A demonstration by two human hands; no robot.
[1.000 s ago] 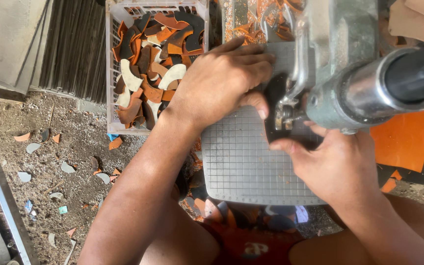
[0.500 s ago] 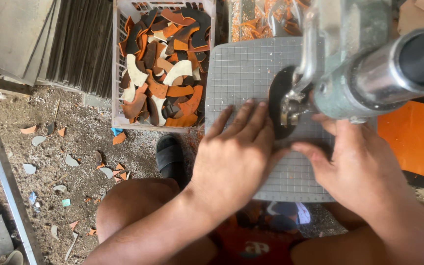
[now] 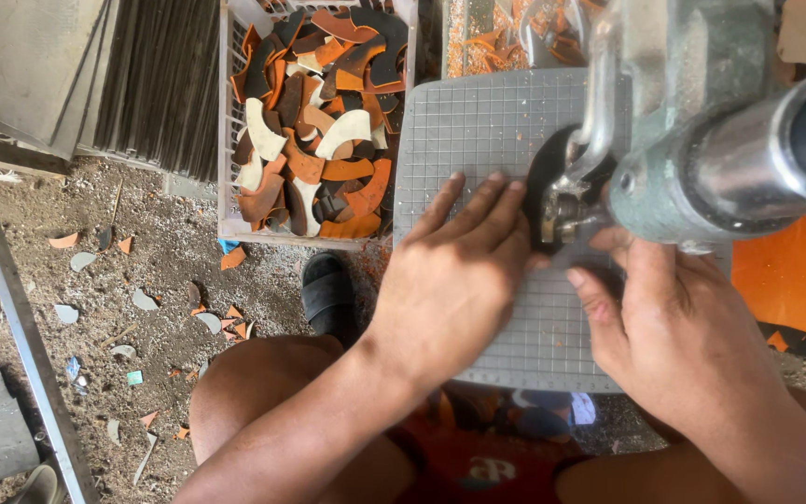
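While a grey-green press [image 3: 701, 121] looms at 1 o'clock, the left hand [image 3: 454, 280] lies flat, fingers together, on a gridded grey mat [image 3: 468, 121], touching a dark leather piece [image 3: 545, 191]. At 3 o'clock the right hand [image 3: 664, 327] pinches that piece. A crate of leather offcuts [image 3: 314, 121] sits at 11 o'clock.

Leather workshop, press machine [image 3: 701, 140], gridded cutting mat [image 3: 478, 131], crate of offcuts [image 3: 314, 121]

Two hands, the left hand [image 3: 454, 280] and right hand [image 3: 664, 336], are counted on one gridded cutting mat [image 3: 478, 121]. One white crate [image 3: 228, 140] of cut pieces and one black sandal [image 3: 328, 294] are counted left of the mat.
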